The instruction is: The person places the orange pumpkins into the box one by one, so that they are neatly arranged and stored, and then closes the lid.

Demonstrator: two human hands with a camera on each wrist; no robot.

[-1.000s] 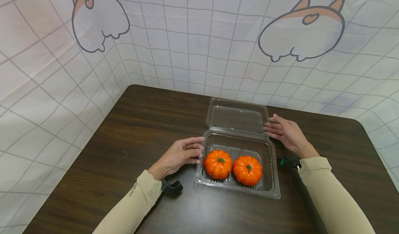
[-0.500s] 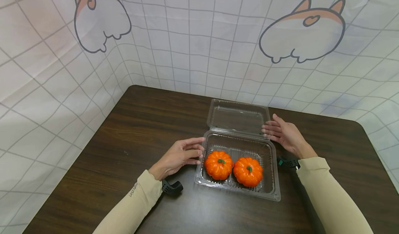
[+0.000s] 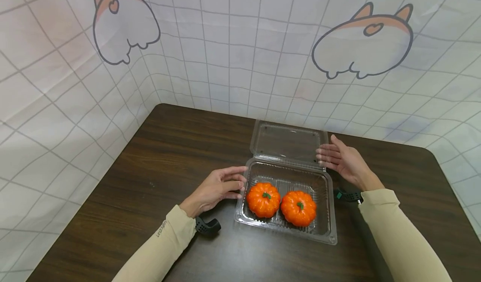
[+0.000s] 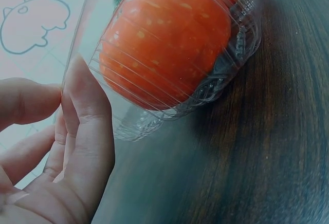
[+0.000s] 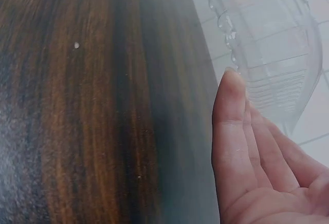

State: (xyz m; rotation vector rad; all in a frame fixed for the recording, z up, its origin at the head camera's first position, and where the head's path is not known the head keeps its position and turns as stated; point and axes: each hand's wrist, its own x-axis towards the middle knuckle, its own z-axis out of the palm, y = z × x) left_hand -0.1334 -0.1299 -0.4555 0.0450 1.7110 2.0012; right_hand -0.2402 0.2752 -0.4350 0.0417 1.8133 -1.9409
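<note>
Head view: a clear container (image 3: 285, 231) sits right of centre in the lower half, its lid (image 3: 285, 142) laid back above it; left pumpkin (image 3: 264, 200) and right pumpkin (image 3: 298, 208) fill its front. The thin plastic should be light, springy, slick and easily creased, best held by its rim. The left hand (image 3: 216, 188) lightly pinches the left rim; the right hand (image 3: 351, 165) has an extended grip behind the lid's right edge, thumb apart. A gridded backdrop (image 3: 225, 56) stands close behind the lid, perhaps limiting room.

Left wrist view: thumb and finger meet the rim, upper left.

Right wrist view: straight fingers reach the lid, upper right; firm contact is unclear.
</note>
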